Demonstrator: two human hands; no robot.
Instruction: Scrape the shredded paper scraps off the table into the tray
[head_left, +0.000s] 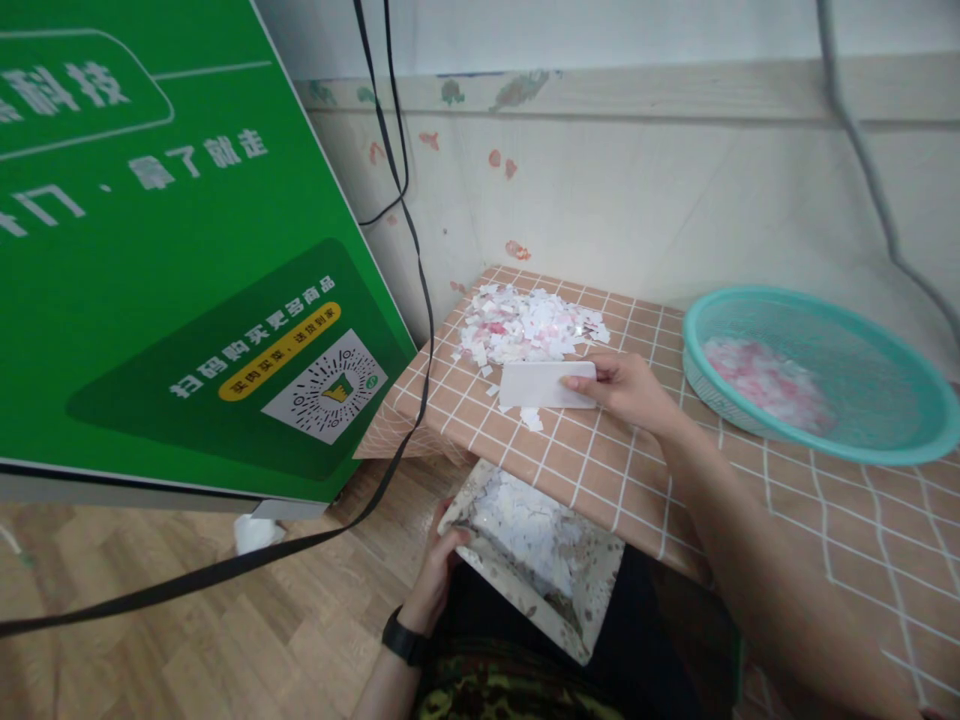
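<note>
checked tablecloth (637, 480) | right grip (628, 388) clamped on white card (536, 386) | left grip (441, 556) clamped on speckled box (517, 594)

A pale wall (637, 200) stood behind the table (570, 450), dotted with orange smudges (517, 250), and a raised strip (675, 95) with green smears ran across it. A brown cloth (885, 530) with a white grid covered the table. On the left leaned a big green board (247, 230) with white lettering (199, 160) and a square code (330, 388). Black cords (430, 340) hung beside it, a grey cable (870, 180) hung at right, and wood-look planks (315, 620) made up the floor
</note>
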